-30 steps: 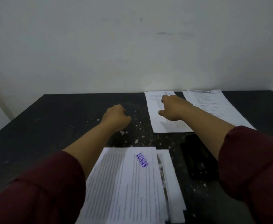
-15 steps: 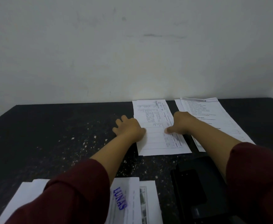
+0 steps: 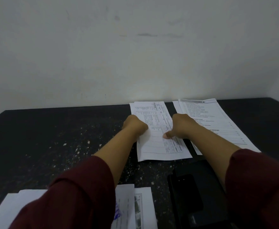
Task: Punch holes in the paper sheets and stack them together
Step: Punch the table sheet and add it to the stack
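A printed paper sheet point(image 3: 158, 144) lies on the dark table near the back wall. My left hand point(image 3: 134, 125) grips its left edge, fingers curled under the paper. My right hand point(image 3: 179, 127) holds the right edge, thumb pressed on top. A black hole punch point(image 3: 196, 195) sits in front of the sheet at the lower right, partly behind my right sleeve. A stack of printed sheets point(image 3: 218, 119) lies to the right of the held sheet. A second pile of papers point(image 3: 135, 209), one with a blue stamp, lies at the near edge under my left sleeve.
The dark table point(image 3: 52, 138) is speckled with small white paper bits. A pale wall point(image 3: 135, 55) rises directly behind the table's back edge.
Both hands moved from resting on the table and sheet to gripping the sheet's two side edges. My left fingers have curled shut. The view has tilted up, so the near pile sits lower.
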